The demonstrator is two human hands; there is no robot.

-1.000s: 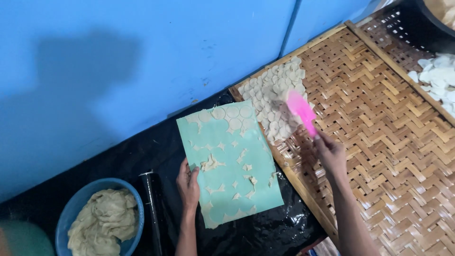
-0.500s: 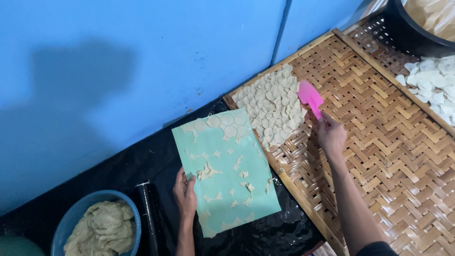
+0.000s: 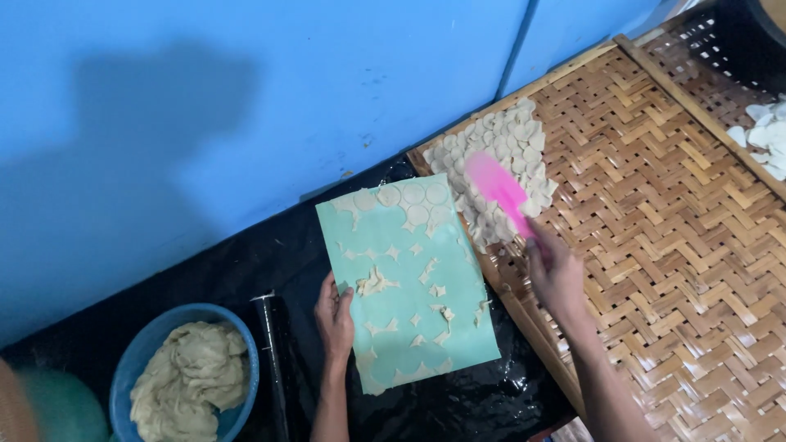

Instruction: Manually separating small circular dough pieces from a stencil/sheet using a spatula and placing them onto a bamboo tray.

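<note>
Over woven bamboo tray [image 3: 671, 245], right hand [image 3: 557, 274] grips smooth pink scraper [image 3: 501, 188].

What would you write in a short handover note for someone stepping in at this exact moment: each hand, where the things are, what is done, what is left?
Left hand: holds the left edge of the green board, which lies on black sheet.
Right hand: grip shut on the pink scraper, blade over the pile of discs on the bamboo tray.
Done: most cut discs are off the board and heaped at the tray's corner.
Left: a few discs at the board's top edge, plus dough scraps scattered over it.
Nearby: blue bowl of dough, dark roller beside it.
</note>
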